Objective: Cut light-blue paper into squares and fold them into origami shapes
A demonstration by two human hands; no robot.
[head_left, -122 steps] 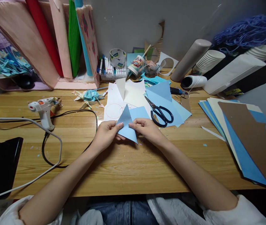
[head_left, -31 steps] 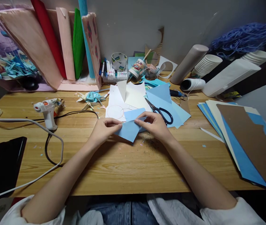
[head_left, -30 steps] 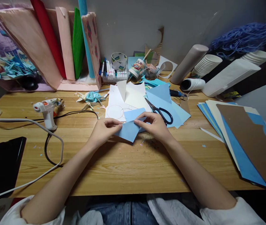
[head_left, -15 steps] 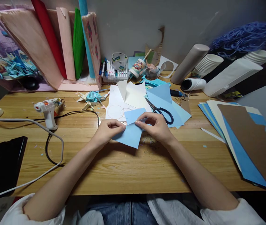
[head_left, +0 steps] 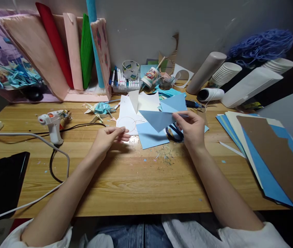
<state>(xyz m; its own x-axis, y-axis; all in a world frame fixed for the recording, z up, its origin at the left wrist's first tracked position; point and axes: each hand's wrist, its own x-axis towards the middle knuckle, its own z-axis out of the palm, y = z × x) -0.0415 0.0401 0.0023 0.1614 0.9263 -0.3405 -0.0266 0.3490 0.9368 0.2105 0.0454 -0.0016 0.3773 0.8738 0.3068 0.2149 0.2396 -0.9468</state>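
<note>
My right hand (head_left: 191, 129) pinches a piece of light blue paper (head_left: 158, 119) by its right end, held above the table so that it looks triangular from here. Beneath it a flat blue paper sheet (head_left: 150, 137) lies on the table. The black-handled scissors (head_left: 176, 134) are partly hidden by the held paper and my right hand. My left hand (head_left: 110, 137) is empty, its fingers stretched out near the lower left of a white sheet with drawn circles (head_left: 125, 119). Small paper scraps (head_left: 165, 155) are scattered in front.
A white glue gun (head_left: 54, 125) stands at left, with cables and a black phone (head_left: 5, 182) nearby. Stacked coloured paper and brown card (head_left: 273, 148) fill the right side. Markers (head_left: 120, 77), paper cups (head_left: 225, 74) and blue yarn (head_left: 262, 46) line the back.
My left hand has let go of the blue paper and moved left. My right hand has lifted the paper and moved right with it, uncovering scraps on the table.
</note>
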